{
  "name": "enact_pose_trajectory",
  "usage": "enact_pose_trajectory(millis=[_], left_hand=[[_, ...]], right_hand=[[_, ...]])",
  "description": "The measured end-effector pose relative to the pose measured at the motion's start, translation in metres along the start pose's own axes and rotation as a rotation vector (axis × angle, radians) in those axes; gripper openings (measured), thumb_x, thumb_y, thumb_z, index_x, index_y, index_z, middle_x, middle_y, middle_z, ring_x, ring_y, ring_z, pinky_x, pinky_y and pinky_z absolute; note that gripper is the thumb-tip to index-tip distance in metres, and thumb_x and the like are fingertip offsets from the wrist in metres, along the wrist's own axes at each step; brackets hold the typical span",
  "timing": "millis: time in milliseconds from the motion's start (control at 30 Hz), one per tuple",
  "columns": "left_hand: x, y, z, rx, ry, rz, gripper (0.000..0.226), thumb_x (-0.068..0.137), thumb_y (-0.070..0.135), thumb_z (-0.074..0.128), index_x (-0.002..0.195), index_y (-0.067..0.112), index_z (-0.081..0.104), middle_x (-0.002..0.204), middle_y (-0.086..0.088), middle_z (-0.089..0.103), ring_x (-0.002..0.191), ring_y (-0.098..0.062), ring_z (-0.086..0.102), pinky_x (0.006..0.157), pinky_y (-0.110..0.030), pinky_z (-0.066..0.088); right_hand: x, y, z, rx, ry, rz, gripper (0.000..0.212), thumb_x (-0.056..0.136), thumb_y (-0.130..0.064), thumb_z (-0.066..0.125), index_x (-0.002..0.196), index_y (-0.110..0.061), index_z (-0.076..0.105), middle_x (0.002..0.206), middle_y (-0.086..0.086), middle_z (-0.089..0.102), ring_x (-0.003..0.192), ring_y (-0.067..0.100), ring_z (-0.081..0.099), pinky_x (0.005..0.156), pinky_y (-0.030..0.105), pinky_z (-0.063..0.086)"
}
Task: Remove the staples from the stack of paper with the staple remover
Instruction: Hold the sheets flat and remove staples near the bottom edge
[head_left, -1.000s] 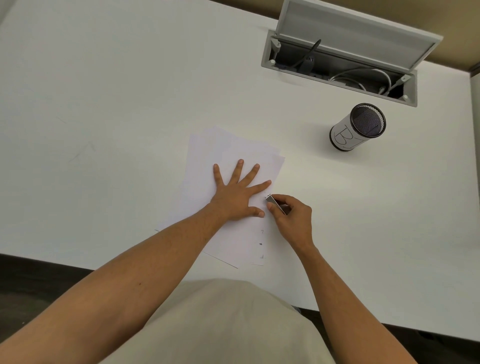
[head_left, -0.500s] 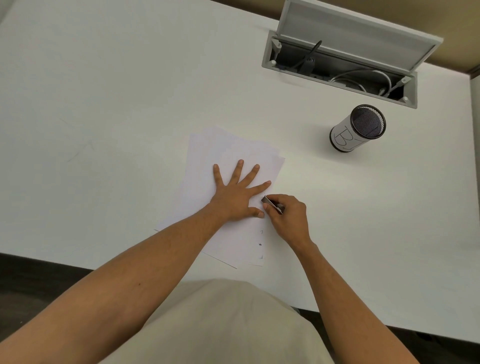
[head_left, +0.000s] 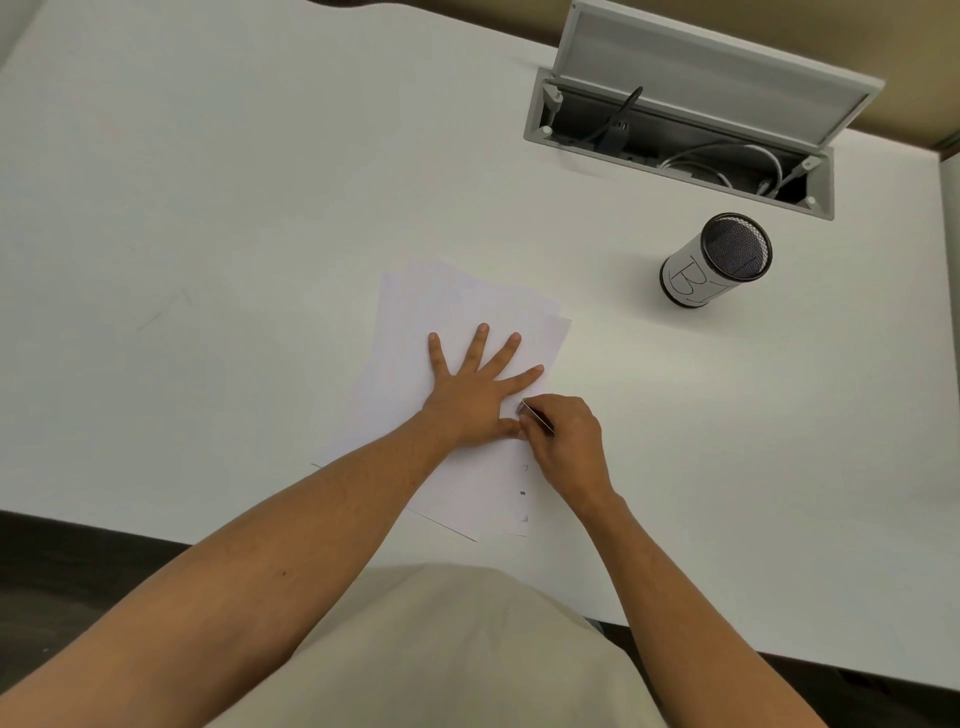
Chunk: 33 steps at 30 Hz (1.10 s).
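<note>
A loose stack of white paper (head_left: 457, 306) lies on the white table near its front edge. My left hand (head_left: 480, 387) presses flat on the stack with its fingers spread. My right hand (head_left: 563, 436) grips a small metal staple remover (head_left: 535, 418) at the stack's right edge, its tip down on the paper between my left thumb and forefinger. Small dark marks (head_left: 523, 492) show on the paper's right margin, nearer to me; whether they are staples I cannot tell.
A mesh pen cup (head_left: 714, 260) wrapped in white paper marked "B" stands at the right. Behind it an open cable hatch (head_left: 675, 124) is set into the table, lid raised, cables inside. The table's front edge (head_left: 156, 538) runs just below the paper.
My right hand has moved the staple remover a little leftward and down onto the paper edge, closer to my left thumb. My left hand has stayed flat on the stack.
</note>
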<state>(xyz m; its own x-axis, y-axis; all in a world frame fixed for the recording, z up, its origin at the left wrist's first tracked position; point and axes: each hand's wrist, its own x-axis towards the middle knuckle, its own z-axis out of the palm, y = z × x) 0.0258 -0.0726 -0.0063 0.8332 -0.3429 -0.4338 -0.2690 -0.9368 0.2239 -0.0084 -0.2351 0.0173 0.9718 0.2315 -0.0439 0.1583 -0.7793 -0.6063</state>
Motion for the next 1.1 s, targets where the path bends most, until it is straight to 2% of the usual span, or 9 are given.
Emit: enact_pose_trajectory(millis=[267, 500, 600, 800, 1100], left_hand=[[-0.001, 0.000, -0.002, -0.016, -0.006, 0.001, 0.089, 0.075, 0.088, 0.029, 0.148, 0.052, -0.007, 0.160, 0.007, -0.026, 0.141, -0.030, -0.035, 0.096, -0.078, -0.022], [0.000, 0.000, 0.001, -0.001, 0.001, 0.001, 0.089, 0.073, 0.090, 0.024, 0.147, 0.052, -0.009, 0.160, 0.007, -0.026, 0.142, -0.031, -0.034, 0.096, -0.079, -0.017], [0.001, -0.001, 0.002, 0.004, 0.007, 0.003, 0.090, 0.072, 0.091, 0.022, 0.147, 0.052, -0.009, 0.160, 0.007, -0.026, 0.142, -0.032, -0.034, 0.096, -0.079, -0.017], [0.001, 0.000, 0.001, 0.013, 0.000, 0.001, 0.089, 0.073, 0.090, 0.023, 0.147, 0.052, -0.010, 0.160, 0.006, -0.026, 0.142, -0.032, -0.033, 0.096, -0.079, -0.019], [0.001, 0.000, 0.000, 0.025, -0.011, 0.000, 0.085, 0.079, 0.085, 0.029, 0.147, 0.052, -0.011, 0.159, 0.006, -0.028, 0.142, -0.033, -0.033, 0.095, -0.079, -0.018]], right_hand=[[-0.001, 0.003, -0.002, 0.080, 0.072, 0.146, 0.014, 0.087, -0.014, 0.067, 0.100, -0.016, 0.072, 0.097, -0.002, 0.073, 0.088, 0.015, 0.062, 0.078, 0.020, 0.040], [0.004, -0.001, -0.003, 0.090, 0.047, 0.123, 0.013, 0.087, -0.013, 0.067, 0.098, -0.013, 0.073, 0.095, 0.001, 0.073, 0.089, 0.019, 0.064, 0.081, 0.030, 0.048], [0.005, -0.001, -0.003, 0.095, 0.055, 0.120, 0.010, 0.086, -0.012, 0.068, 0.095, -0.012, 0.073, 0.092, 0.002, 0.073, 0.086, 0.019, 0.063, 0.079, 0.029, 0.047], [0.004, 0.002, 0.000, 0.021, 0.017, 0.056, 0.010, 0.087, -0.009, 0.068, 0.096, -0.008, 0.072, 0.095, 0.006, 0.072, 0.091, 0.024, 0.061, 0.080, 0.024, 0.040], [0.012, 0.004, -0.005, -0.062, -0.078, -0.135, 0.004, 0.084, -0.003, 0.070, 0.087, -0.003, 0.073, 0.087, 0.008, 0.071, 0.084, 0.029, 0.059, 0.072, 0.036, 0.050]])
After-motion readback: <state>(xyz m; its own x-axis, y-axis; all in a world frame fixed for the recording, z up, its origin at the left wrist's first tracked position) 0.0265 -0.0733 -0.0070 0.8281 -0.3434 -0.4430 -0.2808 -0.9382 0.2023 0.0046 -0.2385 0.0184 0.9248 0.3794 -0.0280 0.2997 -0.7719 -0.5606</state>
